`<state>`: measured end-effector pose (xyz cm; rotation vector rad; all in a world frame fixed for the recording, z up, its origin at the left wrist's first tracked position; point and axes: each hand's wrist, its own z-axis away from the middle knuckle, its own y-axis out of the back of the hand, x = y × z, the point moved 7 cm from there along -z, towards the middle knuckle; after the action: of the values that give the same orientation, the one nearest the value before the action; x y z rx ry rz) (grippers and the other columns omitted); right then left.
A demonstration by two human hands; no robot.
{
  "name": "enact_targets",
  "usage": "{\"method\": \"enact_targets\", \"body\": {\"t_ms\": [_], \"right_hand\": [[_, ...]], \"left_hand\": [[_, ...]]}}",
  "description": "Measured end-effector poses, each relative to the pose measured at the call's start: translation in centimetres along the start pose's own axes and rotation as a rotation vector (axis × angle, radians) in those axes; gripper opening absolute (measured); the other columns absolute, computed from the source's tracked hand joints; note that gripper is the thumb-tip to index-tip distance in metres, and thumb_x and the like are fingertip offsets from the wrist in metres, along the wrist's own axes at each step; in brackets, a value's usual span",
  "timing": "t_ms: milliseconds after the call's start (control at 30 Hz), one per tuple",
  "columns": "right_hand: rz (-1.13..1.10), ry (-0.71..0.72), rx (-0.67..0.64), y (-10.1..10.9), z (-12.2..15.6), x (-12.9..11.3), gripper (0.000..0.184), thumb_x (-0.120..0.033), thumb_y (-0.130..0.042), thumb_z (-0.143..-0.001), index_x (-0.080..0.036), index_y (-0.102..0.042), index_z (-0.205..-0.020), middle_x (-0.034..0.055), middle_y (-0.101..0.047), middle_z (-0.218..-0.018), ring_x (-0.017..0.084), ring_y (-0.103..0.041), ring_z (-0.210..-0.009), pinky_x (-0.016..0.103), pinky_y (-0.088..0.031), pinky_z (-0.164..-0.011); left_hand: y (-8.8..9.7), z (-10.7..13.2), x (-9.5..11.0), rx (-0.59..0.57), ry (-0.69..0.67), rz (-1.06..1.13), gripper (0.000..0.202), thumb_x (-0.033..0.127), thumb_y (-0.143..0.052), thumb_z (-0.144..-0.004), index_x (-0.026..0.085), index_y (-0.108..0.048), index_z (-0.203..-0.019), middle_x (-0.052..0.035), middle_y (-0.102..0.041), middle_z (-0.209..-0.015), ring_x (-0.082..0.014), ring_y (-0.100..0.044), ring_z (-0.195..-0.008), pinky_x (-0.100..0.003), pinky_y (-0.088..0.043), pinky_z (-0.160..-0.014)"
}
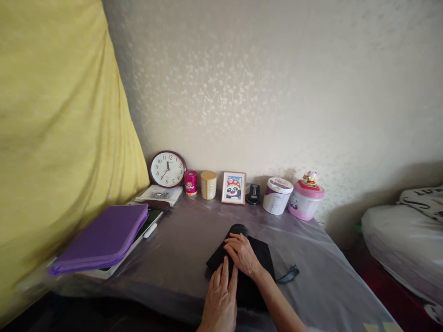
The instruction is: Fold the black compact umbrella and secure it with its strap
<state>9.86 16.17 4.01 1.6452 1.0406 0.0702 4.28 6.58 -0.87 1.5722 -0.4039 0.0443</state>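
Black item (265, 251): lies at 12 o'clock from the wearer, directly beneath 2 hands, atop the gray table covering (183, 249).
Long axis: runs roughly from 12 to 6 o'clock, with the rounded end (238, 228) farthest off; too covered for a full outline.
Right hand (245, 257): rests nearer that end, angled in from 5 o'clock, fingers fanned toward 10 o'clock.
Left hand (219, 293): rests at 7 o'clock from the right, fingers extended toward 1 o'clock, over the near left portion.
Grip: shows flattened palms and no visible pinch; cannot tell beneath.
Dark strip (288, 275): lies at 4 o'clock from the right hand.
Framed panda picture (234, 188): stands at 12 o'clock, well apart.
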Motion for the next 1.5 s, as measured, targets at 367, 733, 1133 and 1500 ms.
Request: {"method": "enact_targets", "body": {"t_ms": [367, 733, 1133, 1500], "right_hand": [[0.187, -0.243, -0.008, -0.8, -4.9, 5.8, 0.028, -0.024, -0.042, -0.088, -0.025, -0.069, -0.082, 0.0005, -0.068, -0.104, 0.018, -0.050, -0.110, 0.032, -0.031, -0.096], [0.152, -0.605, 0.324, 6.5, 2.0, 11.2, 0.033, -0.027, -0.035, -0.086, -0.015, -0.061, -0.103, 0.0120, -0.064, -0.107, 0.019, -0.060, -0.096, 0.029, -0.043, -0.085], [-0.366, -0.835, 0.371, 4.4, 13.2, 8.9, 0.041, -0.052, -0.045, -0.072, -0.018, -0.062, -0.089, 0.0035, -0.063, -0.065, 0.020, -0.061, -0.058, 0.026, -0.045, -0.045], [-0.762, -0.782, 0.453, 4.6, 9.9, 5.3, 0.049, -0.049, -0.065, -0.059, -0.016, -0.059, -0.096, -0.0054, -0.050, -0.057, 0.011, -0.049, -0.053, 0.021, -0.039, -0.045]], "left_hand": [[-0.5, 0.0, -0.9, -0.016, 0.056, 0.038, 0.089, 0.008, -0.045, -0.061, 0.019, -0.009, -0.142, -0.0114, -0.010, -0.149, -0.0300, -0.035, -0.124, -0.044, -0.033, -0.099], [2.0, 0.7, 0.5, -0.032, 0.087, -0.052, 0.078, 0.000, -0.033, -0.067, 0.013, -0.013, -0.141, -0.0133, -0.015, -0.148, -0.0261, -0.046, -0.112, -0.037, -0.040, -0.091], [2.3, 0.9, 0.6, 0.018, 0.096, -0.063, 0.075, 0.001, -0.032, -0.070, 0.011, -0.012, -0.141, -0.0139, -0.017, -0.148, -0.0254, -0.047, -0.111, -0.036, -0.038, -0.092], [2.0, 0.8, 0.5, -0.021, 0.126, -0.071, 0.077, 0.001, -0.034, -0.068, 0.008, -0.011, -0.141, -0.0136, -0.015, -0.148, -0.0251, -0.045, -0.114, -0.035, -0.037, -0.093]]}}
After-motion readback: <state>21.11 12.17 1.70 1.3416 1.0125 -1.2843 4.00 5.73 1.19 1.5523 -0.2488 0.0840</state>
